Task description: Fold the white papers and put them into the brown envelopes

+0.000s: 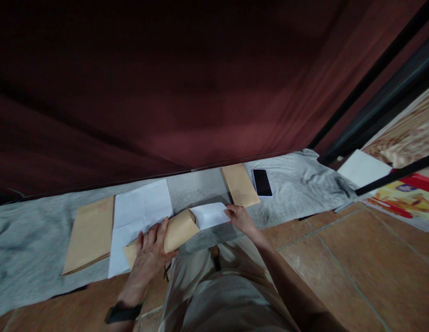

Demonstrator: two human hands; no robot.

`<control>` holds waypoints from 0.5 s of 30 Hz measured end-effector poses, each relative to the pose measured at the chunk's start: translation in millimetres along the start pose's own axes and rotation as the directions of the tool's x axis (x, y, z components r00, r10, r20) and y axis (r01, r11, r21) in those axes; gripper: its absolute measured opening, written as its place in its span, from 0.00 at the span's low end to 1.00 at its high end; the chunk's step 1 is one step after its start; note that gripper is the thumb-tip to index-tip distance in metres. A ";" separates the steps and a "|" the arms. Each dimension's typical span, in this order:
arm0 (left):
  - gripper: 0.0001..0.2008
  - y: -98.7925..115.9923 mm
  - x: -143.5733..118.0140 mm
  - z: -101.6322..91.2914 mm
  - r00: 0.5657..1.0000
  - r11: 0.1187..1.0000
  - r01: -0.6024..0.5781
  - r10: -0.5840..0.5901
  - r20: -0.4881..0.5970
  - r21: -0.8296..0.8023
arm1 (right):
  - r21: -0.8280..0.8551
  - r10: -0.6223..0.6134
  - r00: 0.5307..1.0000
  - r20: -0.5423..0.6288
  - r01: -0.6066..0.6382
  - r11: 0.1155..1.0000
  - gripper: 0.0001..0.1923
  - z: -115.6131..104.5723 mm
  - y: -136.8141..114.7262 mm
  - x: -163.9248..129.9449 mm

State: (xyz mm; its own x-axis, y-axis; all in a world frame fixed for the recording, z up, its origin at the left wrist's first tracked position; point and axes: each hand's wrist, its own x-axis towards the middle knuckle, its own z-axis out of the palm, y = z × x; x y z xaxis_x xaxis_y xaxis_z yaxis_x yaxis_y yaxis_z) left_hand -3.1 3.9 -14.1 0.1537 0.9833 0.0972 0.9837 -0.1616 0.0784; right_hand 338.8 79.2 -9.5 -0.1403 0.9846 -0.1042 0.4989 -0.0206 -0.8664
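Far left: brown envelopes (90,233), stacked. Next: white sheet (141,203). Left hand (150,253): fingers together, laid across open envelope (179,230) overlapping sheet, presumably steadying it. Right hand (240,218): pinching protruding end of white paper (208,215), likely for control. Beyond: flat envelope (241,185), phone (262,183).

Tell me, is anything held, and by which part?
The right hand's grip is on the outer end of the white paper poking from a brown envelope. The left hand's grip lies over that envelope toward its opposite end.
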 end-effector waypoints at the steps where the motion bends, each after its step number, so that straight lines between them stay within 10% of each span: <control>1: 0.53 0.3 0.4 0.2 1.000 1.000 -0.001 0.001 0.001 0.007 | -0.004 0.002 1.000 0.006 -0.002 1.000 0.11 0.3 -1.0 0.5; 15: 0.56 3.0 3.7 8.8 0.998 0.984 -0.036 0.045 0.047 -0.175 | 0.022 0.035 0.997 0.075 -0.037 0.999 0.12 20.9 -5.2 1.8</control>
State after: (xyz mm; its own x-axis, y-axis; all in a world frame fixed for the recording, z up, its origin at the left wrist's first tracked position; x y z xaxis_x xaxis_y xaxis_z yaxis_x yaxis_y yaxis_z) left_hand 1.2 7.7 -22.2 0.2019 0.9779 0.0537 0.9462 -0.2089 0.2470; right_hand 318.0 77.5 -15.3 -0.1865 0.9675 -0.1710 0.4848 -0.0608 -0.8725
